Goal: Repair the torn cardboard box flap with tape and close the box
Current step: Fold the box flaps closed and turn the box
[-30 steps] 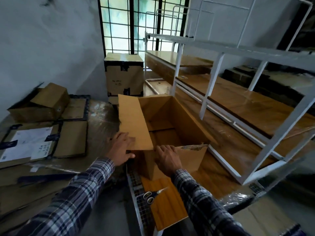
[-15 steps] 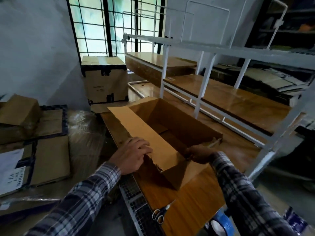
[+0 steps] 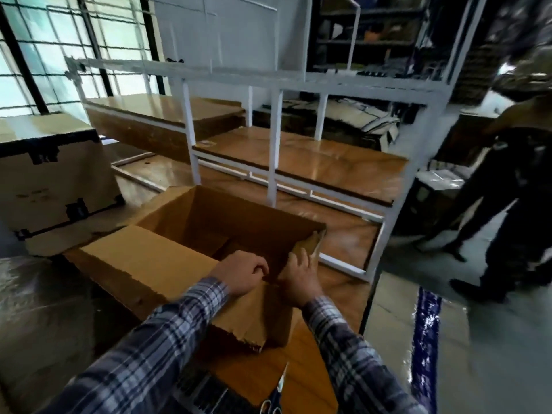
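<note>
Centrally, the open cardboard box (image 3: 209,234) sits on the wooden tabletop (image 3: 334,294), its torn flap (image 3: 155,273) folded outward on the left. The left hand (image 3: 243,276) curls its fingers over the box's near rim, while the right hand (image 3: 298,276), just beside it, grips the near right flap (image 3: 310,243). Scissors (image 3: 274,398) lie on the tabletop nearer the person.

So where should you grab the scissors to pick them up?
Probably by the handle loops. The scissors lie flat on the wooden table, loops toward the person and blades pointing away toward the box, so reach from the near side.
</note>
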`<state>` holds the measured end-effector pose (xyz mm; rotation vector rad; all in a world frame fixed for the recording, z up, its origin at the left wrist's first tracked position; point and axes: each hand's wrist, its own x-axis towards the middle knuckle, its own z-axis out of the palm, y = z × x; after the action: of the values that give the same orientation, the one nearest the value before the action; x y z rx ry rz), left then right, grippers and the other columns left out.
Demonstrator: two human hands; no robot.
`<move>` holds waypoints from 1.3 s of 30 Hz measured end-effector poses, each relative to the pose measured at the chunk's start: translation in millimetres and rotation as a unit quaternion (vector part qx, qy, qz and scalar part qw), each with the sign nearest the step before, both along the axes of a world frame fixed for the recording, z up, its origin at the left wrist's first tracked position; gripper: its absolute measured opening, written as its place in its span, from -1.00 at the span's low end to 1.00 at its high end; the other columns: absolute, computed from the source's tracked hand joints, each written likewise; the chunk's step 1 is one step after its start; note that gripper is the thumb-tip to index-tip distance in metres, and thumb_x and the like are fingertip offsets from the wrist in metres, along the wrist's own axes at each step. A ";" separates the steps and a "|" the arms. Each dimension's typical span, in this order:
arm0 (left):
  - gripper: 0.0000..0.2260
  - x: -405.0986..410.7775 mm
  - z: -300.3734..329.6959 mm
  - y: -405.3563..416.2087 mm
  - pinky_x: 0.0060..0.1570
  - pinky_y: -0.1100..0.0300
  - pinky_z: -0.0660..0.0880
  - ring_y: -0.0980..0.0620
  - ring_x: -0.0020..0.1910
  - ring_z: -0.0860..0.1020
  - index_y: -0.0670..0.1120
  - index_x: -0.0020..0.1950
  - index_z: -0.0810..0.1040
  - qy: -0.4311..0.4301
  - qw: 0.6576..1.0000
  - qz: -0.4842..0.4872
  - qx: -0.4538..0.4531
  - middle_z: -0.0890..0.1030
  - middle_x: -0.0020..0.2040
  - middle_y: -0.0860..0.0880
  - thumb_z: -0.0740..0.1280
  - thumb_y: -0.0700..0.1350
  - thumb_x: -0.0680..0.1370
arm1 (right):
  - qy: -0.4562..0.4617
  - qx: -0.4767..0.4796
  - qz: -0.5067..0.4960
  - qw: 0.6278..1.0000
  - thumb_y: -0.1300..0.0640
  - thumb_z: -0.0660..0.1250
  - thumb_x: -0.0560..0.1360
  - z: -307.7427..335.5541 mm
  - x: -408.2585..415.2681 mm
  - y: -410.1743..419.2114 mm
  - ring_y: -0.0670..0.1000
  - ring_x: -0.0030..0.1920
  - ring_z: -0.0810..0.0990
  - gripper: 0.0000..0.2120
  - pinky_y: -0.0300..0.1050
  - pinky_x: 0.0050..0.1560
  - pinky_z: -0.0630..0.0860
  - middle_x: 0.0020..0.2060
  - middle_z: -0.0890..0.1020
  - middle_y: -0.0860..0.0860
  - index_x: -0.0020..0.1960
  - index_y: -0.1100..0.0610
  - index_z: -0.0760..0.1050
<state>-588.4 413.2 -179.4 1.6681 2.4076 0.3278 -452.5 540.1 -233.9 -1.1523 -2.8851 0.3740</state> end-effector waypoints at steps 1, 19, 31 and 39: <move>-0.73 -5.2 -2.1 15.3 0.04 0.07 0.59 0.11 -0.02 0.60 0.13 0.24 0.64 -0.003 1.000 0.001 -0.013 0.66 0.15 0.08 0.19 0.03 0.65 | 0.007 -0.005 -0.010 1.000 -0.10 0.23 0.68 -2.5 2.6 -4.2 0.37 0.66 -0.11 -0.21 0.33 0.64 -0.08 0.65 -0.01 0.33 0.69 0.25 -0.06; -0.57 -28.4 -48.6 109.2 -0.24 0.20 0.52 -0.05 -0.18 0.57 -0.22 0.18 0.60 -0.226 0.946 0.002 -0.232 0.61 -0.11 -0.15 0.07 0.06 0.76 | 0.193 -0.133 -0.185 0.954 0.06 0.29 0.64 7.7 12.5 -55.2 0.04 0.21 0.61 -0.51 -0.04 0.29 0.55 0.36 0.51 0.02 0.53 0.14 0.31; -0.42 -34.1 -62.2 118.4 0.27 0.01 0.49 -0.23 0.38 0.52 -0.21 0.50 0.42 -0.352 0.909 0.176 -0.137 0.50 0.45 -0.24 0.14 0.23 0.70 | 0.214 -0.177 -0.188 0.942 -0.11 0.27 0.58 -14.0 16.5 -39.7 0.26 0.44 0.49 -0.19 0.26 0.46 0.43 0.57 0.33 0.24 0.66 0.17 0.00; -0.36 -39.4 -37.4 103.4 0.26 -0.09 0.53 -0.25 0.30 0.55 -0.17 0.46 0.47 -0.299 0.918 0.258 -0.038 0.55 0.38 -0.20 0.33 0.29 0.59 | 0.215 -0.188 -0.193 0.939 -0.30 0.26 0.63 1.5 11.0 -49.8 0.23 0.62 0.22 -0.01 0.15 0.61 0.24 0.68 0.04 0.24 0.68 0.27 -0.18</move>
<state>-627.9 516.6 -216.8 0.7088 2.2725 0.6921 -441.4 490.4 -232.4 -1.4286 -2.2040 1.0405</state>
